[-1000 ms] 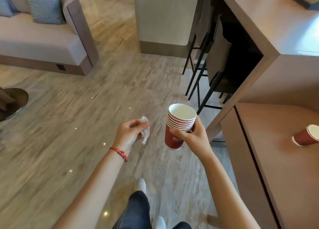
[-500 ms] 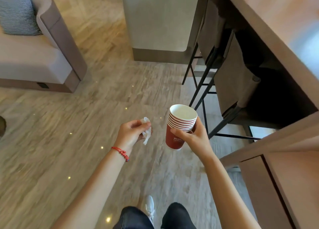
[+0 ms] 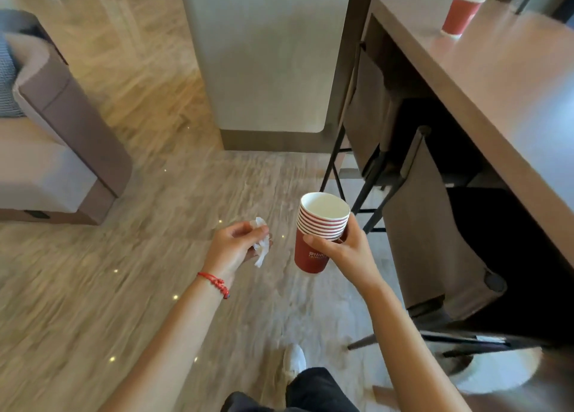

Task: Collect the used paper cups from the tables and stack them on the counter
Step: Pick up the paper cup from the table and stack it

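Stack of nested red paper cups with white rims (image 3: 320, 230) sits upright at centre frame, gripped by the right hand (image 3: 344, 250). At nine o'clock from it, the left hand (image 3: 236, 248) pinches a crumpled white tissue (image 3: 261, 244). One single red paper cup (image 3: 459, 14) stands on the brown wooden counter (image 3: 497, 79) at two o'clock.

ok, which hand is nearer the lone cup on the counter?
Right. The right hand, holding the cup stack, is below and left of the lone cup on the counter; the left hand, pinching a tissue, is farther left.
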